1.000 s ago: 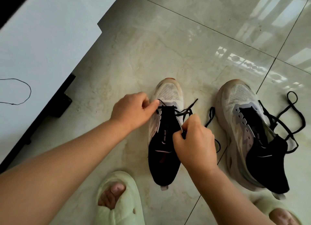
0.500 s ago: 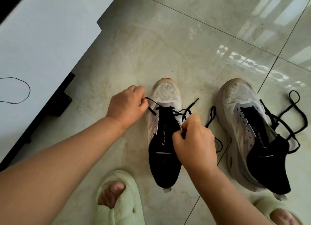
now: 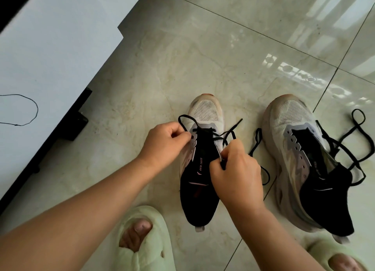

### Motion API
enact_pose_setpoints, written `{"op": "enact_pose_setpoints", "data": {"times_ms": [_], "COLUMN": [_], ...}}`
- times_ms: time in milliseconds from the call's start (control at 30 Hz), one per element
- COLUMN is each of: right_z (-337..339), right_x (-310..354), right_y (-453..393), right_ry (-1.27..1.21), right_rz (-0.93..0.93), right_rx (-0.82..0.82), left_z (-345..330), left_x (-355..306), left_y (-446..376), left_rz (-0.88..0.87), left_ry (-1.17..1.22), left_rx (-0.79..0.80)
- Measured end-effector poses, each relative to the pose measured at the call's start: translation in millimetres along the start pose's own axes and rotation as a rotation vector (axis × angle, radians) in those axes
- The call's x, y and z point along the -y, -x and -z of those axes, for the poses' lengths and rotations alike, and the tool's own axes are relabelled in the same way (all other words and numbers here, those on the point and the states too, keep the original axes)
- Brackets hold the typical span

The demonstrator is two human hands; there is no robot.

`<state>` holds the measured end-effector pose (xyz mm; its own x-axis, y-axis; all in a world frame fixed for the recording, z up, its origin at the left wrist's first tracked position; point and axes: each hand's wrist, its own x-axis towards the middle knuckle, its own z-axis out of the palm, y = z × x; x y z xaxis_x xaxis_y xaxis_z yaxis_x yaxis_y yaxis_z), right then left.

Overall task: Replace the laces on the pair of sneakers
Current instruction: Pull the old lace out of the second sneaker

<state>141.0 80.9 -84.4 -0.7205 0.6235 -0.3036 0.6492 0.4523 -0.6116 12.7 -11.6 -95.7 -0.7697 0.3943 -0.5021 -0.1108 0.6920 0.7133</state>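
Two white-and-black sneakers stand on the tiled floor. The left sneaker (image 3: pixel 200 169) carries a black lace (image 3: pixel 227 135) through its front eyelets only. My left hand (image 3: pixel 164 145) pinches one end of that lace at the shoe's left edge, and a loop rises above the fingers. My right hand (image 3: pixel 235 175) grips the other part of the lace at the shoe's right eyelets. The right sneaker (image 3: pixel 300 163) has no lace in its eyelets. A loose black lace (image 3: pixel 353 141) lies across it and on the floor beside it.
A white cabinet (image 3: pixel 50 57) with a dark base fills the left side, with a thin black thread (image 3: pixel 30 116) lying on it. My feet in pale green slippers (image 3: pixel 142 244) are at the bottom edge, the other slipper (image 3: pixel 332 256) at bottom right.
My left hand has drawn the lace end out to the left of the shoe and then come back to its edge, leaving a loop. My right hand stays put.
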Motion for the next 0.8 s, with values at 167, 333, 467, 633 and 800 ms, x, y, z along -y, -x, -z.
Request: {"op": "enact_pose_setpoints", "data": {"times_ms": [167, 333, 467, 633, 800], "right_z": [-2, -1, -1, -1, 0], "right_x": [2, -1, -2, -2, -1], "right_y": [0, 1, 1, 1, 1], "right_ry": [-0.001, -0.015, -0.02, -0.02, -0.022], "right_rz": [0.0, -0.004, -0.01, -0.014, -0.005], "right_rx": [0.004, -0.013, -0.014, -0.006, -0.009], "left_z": [-8, -1, 27, 34, 1], "left_x": [0, 4, 21, 24, 6], "left_y": [1, -9, -31, -31, 2], "left_rz": [0.0, -0.129, -0.223, -0.155, 0.038], "left_ry": [-0.017, -0.149, -0.624, -0.595, -0.166], "left_rx": [-0.047, -0.155, -0.323, -0.325, -0.133]}}
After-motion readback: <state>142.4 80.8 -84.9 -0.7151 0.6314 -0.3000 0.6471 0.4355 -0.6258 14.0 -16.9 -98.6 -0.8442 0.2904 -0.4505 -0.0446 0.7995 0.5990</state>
